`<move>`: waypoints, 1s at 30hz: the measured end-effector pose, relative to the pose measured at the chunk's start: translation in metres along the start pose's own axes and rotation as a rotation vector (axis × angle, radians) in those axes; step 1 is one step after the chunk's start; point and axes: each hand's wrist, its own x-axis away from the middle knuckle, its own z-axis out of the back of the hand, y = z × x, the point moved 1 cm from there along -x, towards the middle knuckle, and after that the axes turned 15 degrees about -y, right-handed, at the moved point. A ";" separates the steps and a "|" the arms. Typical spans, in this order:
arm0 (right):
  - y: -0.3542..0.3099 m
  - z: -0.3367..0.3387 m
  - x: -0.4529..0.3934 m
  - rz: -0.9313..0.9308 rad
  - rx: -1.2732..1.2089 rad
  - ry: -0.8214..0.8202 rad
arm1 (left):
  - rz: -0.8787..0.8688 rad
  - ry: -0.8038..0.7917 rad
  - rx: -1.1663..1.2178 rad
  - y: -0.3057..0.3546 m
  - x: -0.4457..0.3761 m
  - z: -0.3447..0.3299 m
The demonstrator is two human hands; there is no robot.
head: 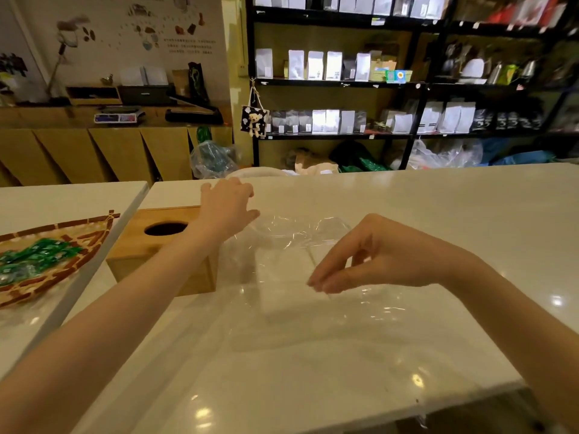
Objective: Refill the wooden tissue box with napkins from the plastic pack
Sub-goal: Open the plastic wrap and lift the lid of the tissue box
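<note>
A clear plastic pack is lying spread across the white tabletop, nearest the person, with a white stack of napkins showing through the film. The right hand is hovering over the pack, its fingertips pinched together just at the film; whether they are gripping the plastic is too blurred to tell. Just left of the pack, the wooden tissue box is sitting upright, its oval top hole facing up. The left hand is reaching over the box's far right corner, fingers loosely spread and holding nothing. At the left, a woven tray of green packets is resting on a neighbouring tabletop.
</note>
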 end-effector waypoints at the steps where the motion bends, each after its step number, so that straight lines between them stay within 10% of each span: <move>1: -0.001 -0.006 0.004 0.001 -0.001 -0.067 | -0.082 0.053 -0.003 0.010 0.011 0.002; 7: 0.007 -0.052 0.020 -0.132 0.043 -0.390 | -0.520 -0.259 0.139 0.054 0.087 -0.023; 17: 0.018 -0.073 0.025 -0.308 -0.005 -0.521 | -0.587 -0.327 -0.026 0.057 0.109 -0.076; 24: 0.047 -0.036 0.009 -0.283 0.131 0.040 | -0.538 -0.283 -0.207 0.046 0.082 -0.077; 30: 0.097 -0.024 -0.028 -0.434 0.357 -0.043 | -0.427 -0.313 -0.281 0.039 0.053 -0.071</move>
